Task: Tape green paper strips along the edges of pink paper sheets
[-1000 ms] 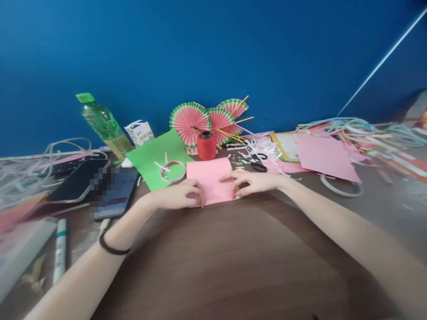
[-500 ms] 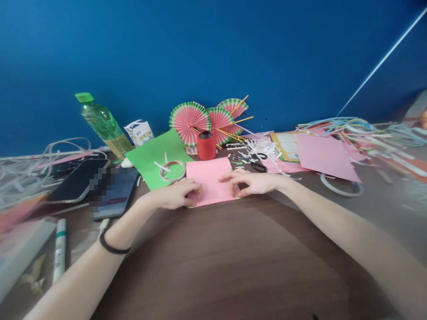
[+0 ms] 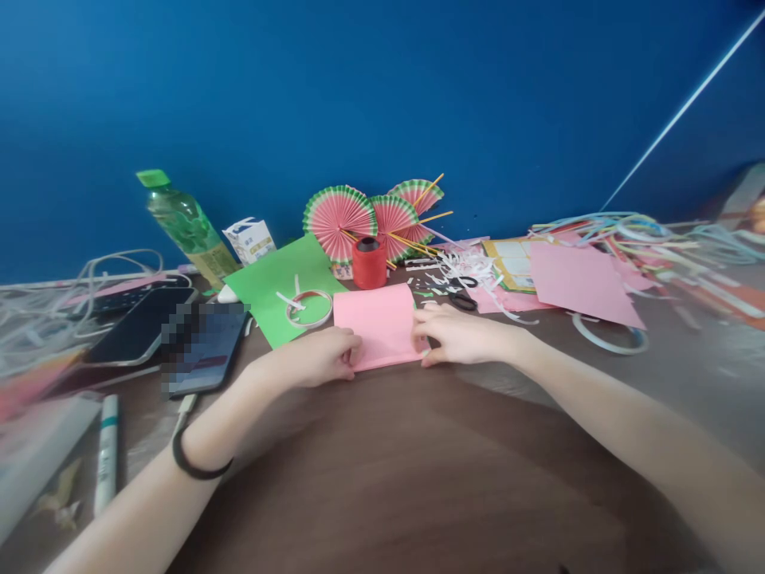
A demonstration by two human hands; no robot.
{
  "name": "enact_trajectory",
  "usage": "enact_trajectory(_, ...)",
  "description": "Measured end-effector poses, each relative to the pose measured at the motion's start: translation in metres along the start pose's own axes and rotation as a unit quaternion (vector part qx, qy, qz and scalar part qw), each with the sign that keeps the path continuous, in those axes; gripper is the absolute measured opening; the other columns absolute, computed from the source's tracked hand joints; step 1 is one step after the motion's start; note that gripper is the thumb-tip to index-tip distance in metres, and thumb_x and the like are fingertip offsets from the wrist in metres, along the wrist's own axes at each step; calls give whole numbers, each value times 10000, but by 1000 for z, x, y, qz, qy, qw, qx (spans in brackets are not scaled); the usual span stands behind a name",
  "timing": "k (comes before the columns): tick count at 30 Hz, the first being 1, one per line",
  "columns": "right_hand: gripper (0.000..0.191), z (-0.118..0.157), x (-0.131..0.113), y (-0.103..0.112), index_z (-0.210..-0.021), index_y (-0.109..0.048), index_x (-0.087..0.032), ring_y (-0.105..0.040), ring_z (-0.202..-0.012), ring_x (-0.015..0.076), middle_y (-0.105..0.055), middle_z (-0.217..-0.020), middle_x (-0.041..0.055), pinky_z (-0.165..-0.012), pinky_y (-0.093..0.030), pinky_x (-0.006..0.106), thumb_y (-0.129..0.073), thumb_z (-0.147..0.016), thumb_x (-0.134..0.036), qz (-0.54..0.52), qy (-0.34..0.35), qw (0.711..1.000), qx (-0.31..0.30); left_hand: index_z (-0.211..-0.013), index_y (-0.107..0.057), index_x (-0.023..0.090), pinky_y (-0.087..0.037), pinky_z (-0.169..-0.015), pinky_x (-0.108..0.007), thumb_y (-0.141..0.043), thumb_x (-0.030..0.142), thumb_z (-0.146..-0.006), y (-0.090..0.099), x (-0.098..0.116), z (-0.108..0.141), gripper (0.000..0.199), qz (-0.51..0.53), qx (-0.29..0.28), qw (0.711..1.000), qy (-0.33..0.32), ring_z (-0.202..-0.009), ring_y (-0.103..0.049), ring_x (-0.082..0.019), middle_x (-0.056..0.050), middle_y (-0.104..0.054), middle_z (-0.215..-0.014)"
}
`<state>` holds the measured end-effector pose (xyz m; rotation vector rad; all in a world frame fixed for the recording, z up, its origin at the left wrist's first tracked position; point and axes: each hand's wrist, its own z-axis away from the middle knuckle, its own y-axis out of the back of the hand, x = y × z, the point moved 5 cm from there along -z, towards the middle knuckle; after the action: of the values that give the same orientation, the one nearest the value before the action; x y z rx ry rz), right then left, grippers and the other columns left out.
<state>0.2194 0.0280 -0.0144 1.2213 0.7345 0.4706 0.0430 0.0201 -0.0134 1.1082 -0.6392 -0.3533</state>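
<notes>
Both forearms extend forward and inward, palms down. The left hand (image 3: 323, 356) has curled fingers; the right hand (image 3: 460, 333) holds its thumb apart from bent fingers. Whether either is clamped cannot be told. The pink paper (image 3: 382, 323) is roughly rectangular, with green showing along its right edge. It lies on the surface (image 3: 394, 462) between the hands, touched at both near corners.

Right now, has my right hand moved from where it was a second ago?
Yes. Judged against the red spool, your right hand has shifted rightward, to the right edge of the pink paper.
</notes>
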Motion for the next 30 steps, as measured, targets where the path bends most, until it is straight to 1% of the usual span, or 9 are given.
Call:
enact_trajectory(2, 114, 1, -3, 1, -801, -608, -171, -475, -914, 225, -572, -886, 61, -762, -331, 319, -620, -765, -278, 7, -5, 1000, -7, -732, -514, 191, -344, -566, -235, -478, 197, -738, -1, 0, 0, 37, -22, 17, 1000, 11, -672, -493, -137, -9, -558, -778)
enact_trajectory(6, 98, 0, -2, 0, -793, -589, -179, -523, -808, 176, -598, -833, 31, -680, -328, 265, -633, -753, -257, -14, -23, 1000, -2, -752, -513, 197, -339, -569, -247, -396, 162, -790, -2, 1, 2, 128, -80, 60, 995, 6, -655, -511, -138, -18, -588, -776)
enact_trajectory(11, 28, 0, -3, 1, -760, -588, -174, -548, -781, 169, -617, -806, 36, -655, -328, 251, -583, -765, -201, 16, -10, 1000, 6, -803, -538, 209, -379, -633, -268, -509, 242, -762, -3, -1, 1, 61, -106, 50, 993, 9, -772, -569, -185, -32, -624, -859)
enact_trajectory(14, 93, 1, -7, 4, -733, -595, -173, -561, -782, 168, -631, -794, 36, -685, -339, 258, -521, -757, -123, 34, 13, 999, 16, -812, -550, 209, -386, -642, -275, -514, 246, -764, 0, 1, 2, 70, -108, 50, 993, 4, -788, -577, -191, -34, -630, -867)
enact_trajectory(18, 128, 2, -4, 7, -708, -606, -181, -562, -752, 166, -635, -766, 34, -657, -348, 257, -500, -740, -117, 19, 7, 1000, 24, -794, -555, 213, -383, -612, -272, -561, 304, -741, -2, 2, 1, 106, -97, 31, 995, 10, -759, -574, -192, -24, -635, -846)
enact_trajectory(22, 120, 4, 0, 9, -719, -612, -183, -552, -712, 152, -633, -749, 29, -627, -350, 247, -507, -734, -124, -12, 0, 1000, 20, -774, -551, 207, -384, -618, -270, -526, 253, -746, -1, 4, 2, 60, -113, 46, 993, 0, -743, -573, -182, -31, -637, -835)
enact_trajectory(25, 142, 4, 2, 12, -724, -606, -179, -541, -699, 137, -632, -763, 26, -611, -342, 236, -488, -740, -103, -29, -6, 999, 39, -782, -563, 202, -386, -619, -273, -463, 200, -749, 3, 7, 4, 105, -125, 52, 991, 1, -745, -577, -184, -44, -641, -844)
enact_trajectory(27, 128, 5, 2, 14, -726, -603, -176, -534, -687, 130, -631, -774, 28, -601, -335, 232, -488, -765, -134, -39, -10, 998, 50, -801, -585, 200, -394, -624, -274, -431, 198, -761, 7, 8, 5, 159, -125, 48, 991, 13, -757, -583, -188, -53, -647, -857)
enact_trajectory(30, 157, 5, 4, 17, -750, -601, -178, -523, -659, 132, -626, -778, 28, -571, -322, 234, -551, -790, -322, -48, -30, 996, 62, -841, -621, 192, -413, -663, -283, -375, 190, -792, 15, 7, 6, 251, -117, 55, 991, 38, -803, -592, -195, -66, -660, -906)
